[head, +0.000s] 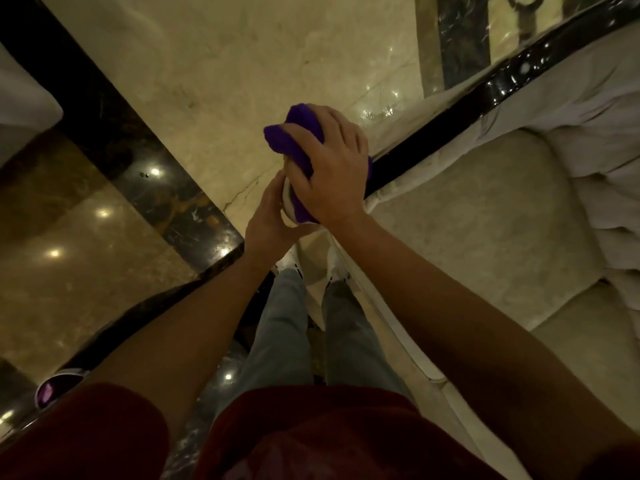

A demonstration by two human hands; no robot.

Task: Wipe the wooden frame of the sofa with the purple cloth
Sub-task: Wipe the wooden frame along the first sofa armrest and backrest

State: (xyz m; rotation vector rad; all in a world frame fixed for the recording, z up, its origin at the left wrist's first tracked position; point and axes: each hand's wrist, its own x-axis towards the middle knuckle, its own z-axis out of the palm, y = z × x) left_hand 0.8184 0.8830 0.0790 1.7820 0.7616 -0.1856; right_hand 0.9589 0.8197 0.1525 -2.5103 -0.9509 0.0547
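The purple cloth (291, 140) is bunched under my right hand (334, 171), which presses it onto the near end of the sofa's dark glossy wooden frame (485, 98). The frame runs from that hand up to the top right along the sofa's edge. My left hand (268, 216) rests just below and left of the cloth, its fingertips touching the pale end of the sofa arm beneath the cloth. The frame's end is hidden by the cloth and hand.
The cream sofa seat cushion (485, 220) and its tufted back (588, 116) fill the right side. Polished marble floor (225, 64) with dark inlay bands (104, 116) lies to the left. My legs in light jeans (311, 334) stand beside the sofa's front.
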